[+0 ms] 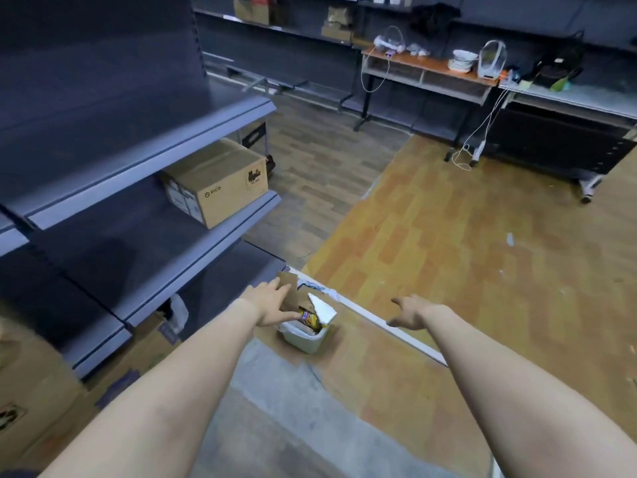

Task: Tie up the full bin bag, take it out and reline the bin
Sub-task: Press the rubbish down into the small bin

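Down on the floor beside the shelving stands a small white plastic bin [305, 339], stuffed with a brown cardboard sheet [291, 290], a white angular scrap [322, 309] and a yellow snack packet [308, 318] poking above its rim. Over it reaches the left hand [272, 301], arm stretched straight, fingers extended and slightly spread, lying against the cardboard and near the packet; whether they actually press it is hard to tell. Well apart to the other side, the right hand [412, 313] hovers above the floor, palm down, fingers loosely spread and holding nothing. Underfoot is orange-brown wood-pattern flooring [465, 263] crossed by a white strip [389, 329]. Grey metal shelves [144, 160] rise at left, carrying a brown cardboard box [215, 182]. Across the room stands an orange-topped desk [431, 69] with trailing white cables [482, 132].
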Demonstrator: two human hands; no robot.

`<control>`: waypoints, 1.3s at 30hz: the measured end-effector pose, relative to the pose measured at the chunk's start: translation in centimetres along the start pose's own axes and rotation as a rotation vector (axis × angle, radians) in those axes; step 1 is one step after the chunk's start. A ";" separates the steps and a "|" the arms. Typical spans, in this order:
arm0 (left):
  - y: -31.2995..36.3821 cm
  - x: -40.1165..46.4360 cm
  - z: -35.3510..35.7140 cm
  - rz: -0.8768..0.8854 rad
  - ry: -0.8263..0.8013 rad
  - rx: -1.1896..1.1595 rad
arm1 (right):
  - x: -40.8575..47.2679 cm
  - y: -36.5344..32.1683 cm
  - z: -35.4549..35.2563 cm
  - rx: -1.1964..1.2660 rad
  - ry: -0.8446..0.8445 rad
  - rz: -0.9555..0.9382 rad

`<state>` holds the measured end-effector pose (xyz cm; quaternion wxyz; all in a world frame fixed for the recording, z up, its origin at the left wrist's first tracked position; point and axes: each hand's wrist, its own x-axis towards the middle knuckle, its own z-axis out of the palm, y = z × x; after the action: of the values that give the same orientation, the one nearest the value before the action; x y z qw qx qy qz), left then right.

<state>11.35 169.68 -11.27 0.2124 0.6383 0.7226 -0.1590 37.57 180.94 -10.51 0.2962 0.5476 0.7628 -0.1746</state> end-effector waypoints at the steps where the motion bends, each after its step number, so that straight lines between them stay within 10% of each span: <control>1: -0.4 0.9 -0.3 -0.011 -0.011 -0.006 | 1.2 -0.3 -0.7 -0.013 -0.007 -0.016; 18: -5.0 14.5 -5.6 -0.282 -0.106 -0.199 | 19.5 -7.8 -14.7 -0.124 -0.028 -0.337; 39: 8.4 19.5 -4.1 -0.672 -0.073 -0.587 | 28.8 -2.4 -19.5 -0.484 -0.107 -0.650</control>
<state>17.40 189.53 -17.29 0.3467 0.2749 0.8963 -0.0298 23.79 212.75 -14.24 0.3854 0.1827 0.8986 -0.1027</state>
